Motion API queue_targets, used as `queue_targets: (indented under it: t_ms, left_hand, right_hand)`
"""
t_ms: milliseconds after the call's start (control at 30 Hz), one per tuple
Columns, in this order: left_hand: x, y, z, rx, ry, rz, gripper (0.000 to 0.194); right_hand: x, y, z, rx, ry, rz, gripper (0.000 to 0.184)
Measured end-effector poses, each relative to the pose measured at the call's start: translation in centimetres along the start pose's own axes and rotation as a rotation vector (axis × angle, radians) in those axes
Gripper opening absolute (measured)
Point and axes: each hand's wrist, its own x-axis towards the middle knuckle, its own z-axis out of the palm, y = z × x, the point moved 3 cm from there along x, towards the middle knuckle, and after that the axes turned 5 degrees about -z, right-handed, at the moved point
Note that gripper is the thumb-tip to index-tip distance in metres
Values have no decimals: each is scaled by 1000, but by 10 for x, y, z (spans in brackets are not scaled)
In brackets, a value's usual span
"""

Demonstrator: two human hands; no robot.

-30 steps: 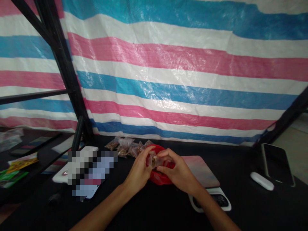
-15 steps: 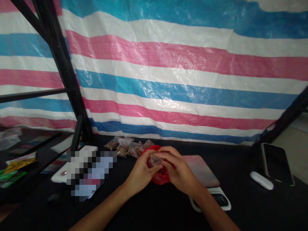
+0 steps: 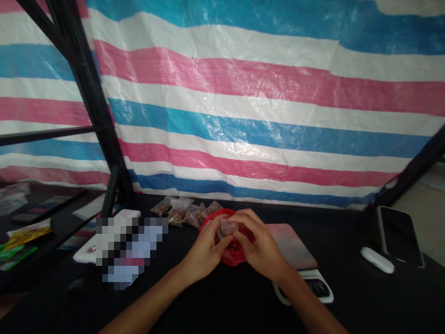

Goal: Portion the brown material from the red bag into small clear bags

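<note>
While the left hand (image 3: 203, 253) and right hand (image 3: 262, 243) both pinch the small clear bag (image 3: 228, 227), it lies between them above the red container (image 3: 233, 259); long axis indeterminate.

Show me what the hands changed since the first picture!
The left hand moved its thumb rightward, and the right hand reached its fingers further over the small clear bag. Nothing was let go. The red bowl and filled bags stayed put.

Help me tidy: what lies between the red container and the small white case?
The right hand, pinkish panel, then bare tabletop, in the head view.
</note>
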Motion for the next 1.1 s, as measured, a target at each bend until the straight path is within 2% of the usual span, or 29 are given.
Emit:
queue_targets:
  t_ms: [100,167,233,300,400,533,633,733,867,933,1000,1100]
  left_hand:
    - [2,-3,-9,119,186,-22,38]
    - [2,-5,-16,221,329,-57,36]
    - [1,-5,-21,336,409,-91,38]
    - [0,0,-23,426,416,-110,41]
    - [-2,11,-24,471,405,-115,42]
    - [1,25,-35,369,474,-136,42]
    - [5,30,-48,346,546,-200,42]
    - [8,29,-52,474,475,-298,41]
    - [3,16,-41,562,253,-422,48]
    - [0,8,-33,517,158,-431,50]
    - [-2,2,-27,484,89,-411,39]
    - [1,-2,-26,451,36,-399,32]
  right_hand:
    - [-1,7,-5,-157,79,52,28]
    - [-2,13,-7,-305,39,115,29]
    - [-4,20,-6,-441,-33,181,29]
    - [-5,24,-5,-498,-104,215,30]
    - [-5,23,0,-457,-198,177,38]
    - [-4,16,6,-395,-250,95,37]
    - [-5,17,10,-410,-296,104,35]
    - [-7,21,11,-489,-358,154,36]
    - [-8,24,8,-593,-399,211,39]
    - [-8,24,6,-596,-407,239,38]
    - [-8,24,5,-587,-407,253,37]
    - [-9,25,1,-600,-409,248,43]
